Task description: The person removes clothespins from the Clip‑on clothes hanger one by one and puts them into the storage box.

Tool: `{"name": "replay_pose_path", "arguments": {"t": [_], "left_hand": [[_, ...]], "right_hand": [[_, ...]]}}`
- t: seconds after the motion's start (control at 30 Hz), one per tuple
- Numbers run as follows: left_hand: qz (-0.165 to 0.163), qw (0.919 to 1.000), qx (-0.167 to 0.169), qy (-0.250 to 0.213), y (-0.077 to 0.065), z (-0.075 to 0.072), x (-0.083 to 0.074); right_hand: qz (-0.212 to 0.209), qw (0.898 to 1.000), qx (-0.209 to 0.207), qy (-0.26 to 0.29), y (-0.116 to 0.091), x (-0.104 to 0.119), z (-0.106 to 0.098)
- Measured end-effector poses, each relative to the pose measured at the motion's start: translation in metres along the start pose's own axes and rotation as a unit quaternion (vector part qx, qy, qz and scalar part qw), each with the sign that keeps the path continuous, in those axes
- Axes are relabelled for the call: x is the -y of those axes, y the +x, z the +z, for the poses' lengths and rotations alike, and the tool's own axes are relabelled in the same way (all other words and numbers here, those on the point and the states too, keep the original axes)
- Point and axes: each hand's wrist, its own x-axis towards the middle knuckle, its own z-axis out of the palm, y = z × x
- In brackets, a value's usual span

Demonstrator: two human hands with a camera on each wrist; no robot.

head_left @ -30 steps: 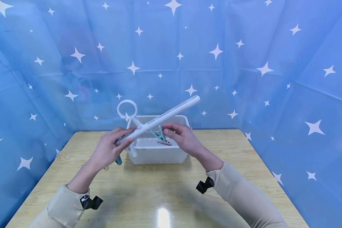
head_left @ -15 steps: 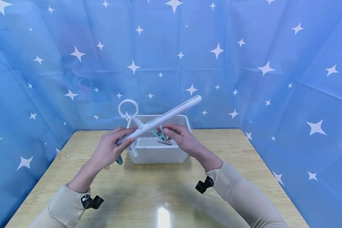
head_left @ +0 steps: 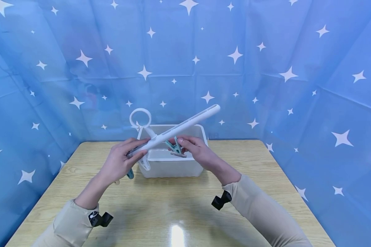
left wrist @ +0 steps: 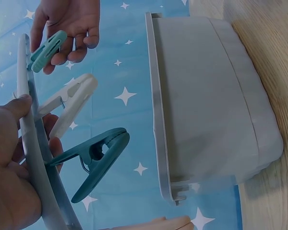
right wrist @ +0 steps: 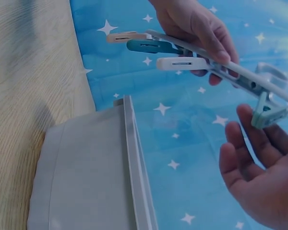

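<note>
Where the left hand (head_left: 119,159) grips: white hanger (head_left: 188,125), by its bar; likely light, stiff, best held there.
Mint clip (left wrist: 49,51): pinched in the right hand (head_left: 194,148), presumably springy.
Box (head_left: 173,169): rim below both, toward the table's (head_left: 259,181) far edge.

Hanger (head_left: 177,129) is plain white, white clip (left wrist: 76,106) likewise, dark teal clip (left wrist: 102,168) deepest in tone, peach clip (right wrist: 117,37) pale, mint-green clip (left wrist: 49,51) lighter; bin (head_left: 173,168) whitish, bench (head_left: 154,206) yellowish wood-grained, curtain (head_left: 179,44) blue with white four-pointed stars, sleeves (head_left: 262,212) beige.
</note>
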Motion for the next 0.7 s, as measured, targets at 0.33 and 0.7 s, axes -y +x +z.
{"name": "replay_pose_path", "arguments": {"t": [0.33,0.7], "left_hand": [[0.0,1.0,0.006,-0.005,0.0011,0.0005,-0.0021],[0.011,0.9998,0.008,-0.017,0.0026,0.0019,-0.0035]], "right_hand": [[0.024,0.997,0.017,0.072,0.0036,-0.0011,0.0043],[0.037,0.972,0.084,0.218,0.007,-0.0047,0.0065]]}}
